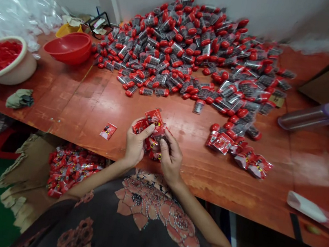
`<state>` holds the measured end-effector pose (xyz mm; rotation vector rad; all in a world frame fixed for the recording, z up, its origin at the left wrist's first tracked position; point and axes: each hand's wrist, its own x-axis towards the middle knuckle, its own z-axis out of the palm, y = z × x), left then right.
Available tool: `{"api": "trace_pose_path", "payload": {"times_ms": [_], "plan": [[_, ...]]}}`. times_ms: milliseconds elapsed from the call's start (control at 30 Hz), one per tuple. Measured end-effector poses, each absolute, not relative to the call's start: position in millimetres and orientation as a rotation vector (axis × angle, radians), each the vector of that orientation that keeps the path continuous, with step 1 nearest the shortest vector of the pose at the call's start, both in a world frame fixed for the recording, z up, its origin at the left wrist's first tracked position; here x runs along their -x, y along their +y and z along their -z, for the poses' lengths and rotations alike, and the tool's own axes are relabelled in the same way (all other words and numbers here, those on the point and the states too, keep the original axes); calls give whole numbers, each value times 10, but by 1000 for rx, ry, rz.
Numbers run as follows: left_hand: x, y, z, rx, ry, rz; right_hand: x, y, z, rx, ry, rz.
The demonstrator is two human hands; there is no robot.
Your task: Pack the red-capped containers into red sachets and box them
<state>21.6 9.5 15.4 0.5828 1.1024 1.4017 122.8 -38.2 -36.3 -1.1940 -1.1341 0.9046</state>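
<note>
Top packet (155, 119) tilted, long axis pointing away and slightly left. Held above table (92, 106), by its near edge; tabletop is seen between hands and pile (169, 50). Packets clamped by left hand (135, 146), thumb on top; right side touched by right hand (172, 157), closure unclear.

The table (87, 99) is carrying tubes (178, 50) in a heap; a bowl (71, 45), a basin (27, 68) and a rag (19, 98) are sitting leftward, packets (108, 130) lying nearer the front.
</note>
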Motion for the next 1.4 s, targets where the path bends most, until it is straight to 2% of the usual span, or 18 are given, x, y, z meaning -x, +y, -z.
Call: {"api": "trace_pose_path", "payload": {"times_ms": [300, 700, 900, 1067, 1233, 1400], "plan": [[-250, 2, -70, -617, 1052, -1220, -1195, -380, 349, 1174, -1051, -902], [-172, 61, -96, -683, 1057, -1147, -1194, -366, 350, 1137, -924, -1084], [-205, 2, -55, -621, 1068, -1112, -1249, -359, 325, 1213, -1035, -998], [-178, 40, -80, -607, 1070, -1158, -1245, -361, 326, 1196, -861, -1127], [-84, 100, -90, -631, 1136, -1223, -1284, -358, 307, 1176, -939, -1263], [-87, -10, -40, -588, 1131, -1143, -1278, -359, 306, 1181, -858, -1307]]}}
